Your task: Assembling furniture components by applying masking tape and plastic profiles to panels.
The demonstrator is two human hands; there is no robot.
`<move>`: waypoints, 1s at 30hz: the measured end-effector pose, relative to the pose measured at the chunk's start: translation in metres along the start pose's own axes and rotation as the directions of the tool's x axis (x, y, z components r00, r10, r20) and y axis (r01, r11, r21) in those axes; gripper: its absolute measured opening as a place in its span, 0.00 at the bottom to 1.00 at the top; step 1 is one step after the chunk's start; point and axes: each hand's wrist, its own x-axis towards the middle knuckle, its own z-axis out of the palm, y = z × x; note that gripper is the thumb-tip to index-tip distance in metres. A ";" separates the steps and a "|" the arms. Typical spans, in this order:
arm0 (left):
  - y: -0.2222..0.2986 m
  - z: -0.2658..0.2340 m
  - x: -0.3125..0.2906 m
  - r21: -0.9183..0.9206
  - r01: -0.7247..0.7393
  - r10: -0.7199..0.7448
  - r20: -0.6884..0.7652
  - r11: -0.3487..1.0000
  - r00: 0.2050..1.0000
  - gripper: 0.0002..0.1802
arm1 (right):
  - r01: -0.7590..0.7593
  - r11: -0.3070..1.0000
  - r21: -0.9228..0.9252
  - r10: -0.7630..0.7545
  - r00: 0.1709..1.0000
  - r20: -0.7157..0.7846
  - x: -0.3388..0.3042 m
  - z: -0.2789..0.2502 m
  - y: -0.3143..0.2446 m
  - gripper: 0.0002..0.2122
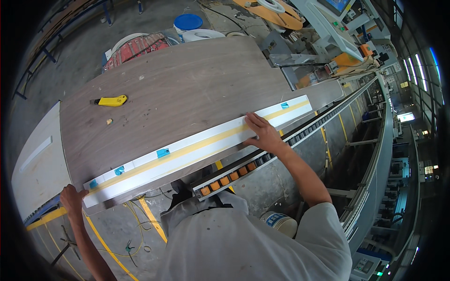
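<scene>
A long white board (211,140) lies slantwise along the near edge of the brown worktable (187,77). A pale yellow band runs along its length, and several small blue pieces (163,153) stick to its far side. At its left end, my left hand (73,200) has curled fingers, with the thumb against the board's corner; the fingertips are partly hidden. My right hand (266,134) lies across the board right of its middle, fingers stretched over the top and thumb apart near the front edge. A yellow utility knife (110,100) rests farther back on the table.
A small tan scrap (109,122) sits near the knife. Machinery (323,56) stands at the far right. A roller conveyor (300,136) passes close by my right arm. Behind the table are a blue-lidded bucket (187,22) and a red sack (138,50). A white bucket (280,224) stands beside me.
</scene>
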 end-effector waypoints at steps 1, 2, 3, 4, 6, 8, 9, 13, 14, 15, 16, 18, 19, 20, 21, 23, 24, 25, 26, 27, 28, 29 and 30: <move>0.001 0.000 0.001 -0.001 -0.002 0.002 0.000 1.000 1.000 0.25 | 0.041 0.999 0.019 -0.040 0.996 -0.077 -0.005 0.005 0.001 0.40; 0.000 0.000 0.002 -0.009 0.003 -0.003 0.016 1.000 1.000 0.26 | 0.039 0.999 0.019 -0.037 0.996 -0.077 -0.008 0.007 0.001 0.40; 0.000 0.000 0.004 -0.017 0.007 -0.007 0.032 1.000 0.999 0.26 | 0.036 0.999 0.030 -0.033 0.995 -0.094 -0.011 0.008 0.001 0.39; 0.001 0.001 0.005 -0.016 0.003 -0.003 0.031 1.000 1.000 0.26 | 0.033 0.999 0.040 -0.028 0.993 -0.112 -0.012 0.009 0.001 0.38; -0.001 0.002 0.006 -0.018 -0.020 0.020 0.025 1.000 0.999 0.26 | 0.038 0.999 0.036 -0.034 0.994 -0.108 -0.013 0.008 -0.001 0.37; -0.005 0.008 0.008 -0.006 -0.022 0.022 0.021 1.000 1.000 0.27 | 0.044 0.998 0.033 -0.040 0.994 -0.105 -0.013 0.007 -0.002 0.36; -0.007 0.009 0.009 0.002 -0.019 0.019 0.020 1.000 1.000 0.27 | 0.066 0.998 -0.015 -0.067 0.993 -0.098 -0.014 0.007 -0.002 0.36; -0.016 0.005 0.003 0.021 0.008 -0.010 0.074 1.000 0.997 0.29 | 0.069 0.997 -0.044 -0.070 0.997 -0.021 -0.009 0.005 -0.017 0.39; -0.016 0.006 0.004 0.021 0.019 -0.022 0.120 1.000 0.993 0.30 | 0.055 0.997 -0.056 -0.055 0.998 0.006 -0.012 0.005 -0.019 0.43; -0.018 0.014 0.003 0.034 0.000 -0.004 0.118 0.999 0.993 0.31 | 0.054 0.998 -0.035 -0.055 0.998 -0.019 -0.015 0.004 -0.023 0.47; -0.018 0.020 0.005 0.059 -0.015 0.008 0.118 0.998 0.993 0.32 | 0.022 0.998 -0.059 -0.024 0.999 -0.035 -0.017 0.007 -0.029 0.51; 0.000 0.019 0.014 -0.005 -0.046 0.046 0.057 0.999 0.997 0.31 | 0.001 0.985 -0.171 -0.013 0.997 -0.071 -0.024 0.017 -0.040 0.55; 0.003 -0.010 0.007 0.026 -0.020 0.018 0.106 0.999 0.994 0.31 | -0.009 0.991 -0.135 0.000 0.998 -0.066 -0.024 0.027 -0.053 0.56; 0.007 -0.013 0.002 0.032 0.013 -0.016 0.094 0.999 0.995 0.29 | -0.030 0.989 -0.143 0.024 0.999 -0.043 -0.020 0.027 -0.070 0.56; 0.009 -0.016 0.001 0.044 0.010 -0.014 0.104 0.999 0.994 0.28 | -0.011 0.991 -0.131 0.007 0.999 -0.036 -0.015 0.032 -0.084 0.56; 0.008 -0.014 -0.002 0.035 0.007 -0.010 0.083 0.999 0.996 0.27 | 0.073 0.989 -0.127 -0.080 0.996 -0.048 -0.003 0.042 -0.117 0.57; 0.006 -0.014 -0.004 0.027 -0.002 0.001 0.055 1.000 0.998 0.27 | 0.091 0.990 -0.112 -0.096 0.994 -0.047 0.003 0.048 -0.132 0.57; 0.006 -0.013 -0.006 0.023 -0.004 0.004 0.037 1.000 0.999 0.26 | 0.118 0.990 -0.079 -0.122 0.991 -0.052 0.009 0.054 -0.148 0.58; 0.007 -0.011 -0.004 0.017 -0.011 0.010 0.014 1.000 1.000 0.26 | 0.141 0.989 -0.050 -0.144 0.988 -0.060 0.015 0.058 -0.164 0.58; 0.008 -0.010 -0.002 -0.005 -0.004 0.005 0.050 1.000 0.999 0.26 | 0.150 0.987 -0.055 -0.152 0.988 -0.034 0.021 0.060 -0.178 0.58; 0.007 -0.008 0.000 0.008 0.021 -0.021 0.087 1.000 0.996 0.26 | 0.167 0.985 -0.040 -0.168 0.985 -0.036 0.028 0.064 -0.193 0.58; 0.010 -0.008 0.002 0.022 0.019 -0.020 0.086 1.000 0.996 0.26 | 0.209 0.978 -0.028 -0.210 0.977 -0.046 0.035 0.069 -0.205 0.58; 0.010 -0.009 0.001 0.036 0.019 -0.022 0.085 0.999 0.996 0.25 | 0.253 0.967 -0.015 -0.253 0.966 -0.059 0.040 0.072 -0.220 0.58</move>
